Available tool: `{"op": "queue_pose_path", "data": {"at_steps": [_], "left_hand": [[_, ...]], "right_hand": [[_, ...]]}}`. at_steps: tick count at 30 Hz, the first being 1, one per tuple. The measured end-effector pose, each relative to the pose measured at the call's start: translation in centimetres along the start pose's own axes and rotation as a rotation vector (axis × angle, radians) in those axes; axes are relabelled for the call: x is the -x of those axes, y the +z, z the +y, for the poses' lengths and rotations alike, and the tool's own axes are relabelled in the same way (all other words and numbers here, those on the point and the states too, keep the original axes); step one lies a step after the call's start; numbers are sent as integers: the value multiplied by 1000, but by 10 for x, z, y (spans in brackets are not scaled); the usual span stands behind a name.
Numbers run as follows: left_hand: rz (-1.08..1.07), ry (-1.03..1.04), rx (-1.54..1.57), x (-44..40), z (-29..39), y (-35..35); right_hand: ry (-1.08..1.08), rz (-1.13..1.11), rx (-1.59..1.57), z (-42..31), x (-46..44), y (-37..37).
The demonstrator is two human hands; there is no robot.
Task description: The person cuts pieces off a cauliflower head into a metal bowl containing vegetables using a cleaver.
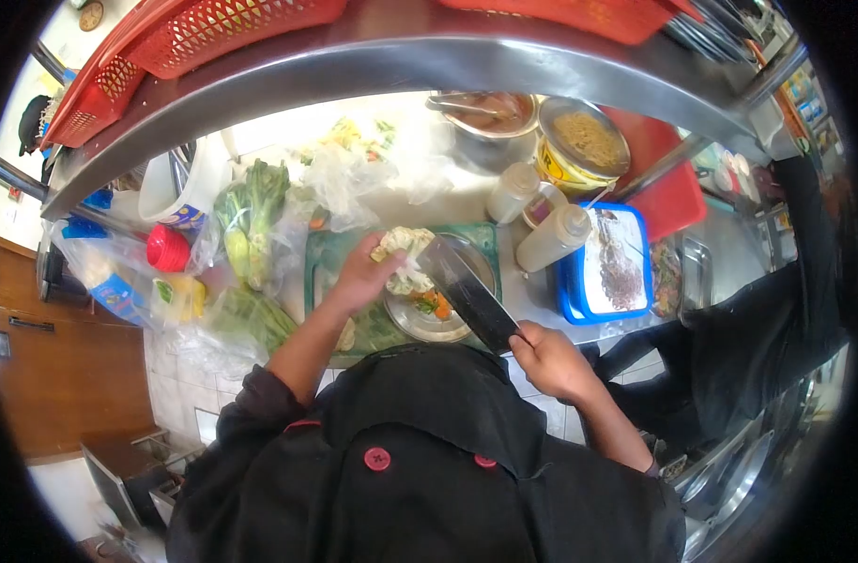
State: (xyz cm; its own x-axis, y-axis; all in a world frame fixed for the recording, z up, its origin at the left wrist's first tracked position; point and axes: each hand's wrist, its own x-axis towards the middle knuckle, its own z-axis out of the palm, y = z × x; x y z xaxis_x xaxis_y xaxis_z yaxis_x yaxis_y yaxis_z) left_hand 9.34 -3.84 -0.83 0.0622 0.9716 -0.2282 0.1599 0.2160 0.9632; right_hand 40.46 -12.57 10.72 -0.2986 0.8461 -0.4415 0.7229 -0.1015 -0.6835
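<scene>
My left hand [361,274] is wrapped round a cauliflower [406,255], held above a round metal plate [412,325]. The handle of a wide-bladed knife [471,298] is in my right hand [553,359], fingers closed. The blade slants up and left, its far end at the cauliflower's right side; whether it touches cannot be told. Orange and green vegetable pieces [432,303] lie on the plate, beneath the cauliflower. Under the plate is a green cutting board [318,246].
Left of the board are leafy greens [251,220] and plastic bags. Two squeeze bottles [553,238], a blue-rimmed tub [617,263] and a pot [490,141] stand to the right and behind. A metal shelf [391,66] crosses overhead. A person in black [739,347] is at right.
</scene>
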Motion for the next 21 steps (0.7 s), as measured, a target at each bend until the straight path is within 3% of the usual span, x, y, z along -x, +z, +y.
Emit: {"op": "queue_pose_path", "data": {"at_steps": [2,11,14,16,21], "left_hand": [[1,50,35,1,-1,4],[39,-65,71,-3,-10,8],[73,-75,347,-10,-36,12],[-54,-72,454,-9,-40,8],[-112,-43,165,-9,-28,-6]], "right_hand": [[-67,24,174,3,-1,0],[-153,109,364,1,-6,8],[-161,75,364,2,-11,5],[-173,80,401,7,-11,5],[-203,68,505,14,-10,4]]}}
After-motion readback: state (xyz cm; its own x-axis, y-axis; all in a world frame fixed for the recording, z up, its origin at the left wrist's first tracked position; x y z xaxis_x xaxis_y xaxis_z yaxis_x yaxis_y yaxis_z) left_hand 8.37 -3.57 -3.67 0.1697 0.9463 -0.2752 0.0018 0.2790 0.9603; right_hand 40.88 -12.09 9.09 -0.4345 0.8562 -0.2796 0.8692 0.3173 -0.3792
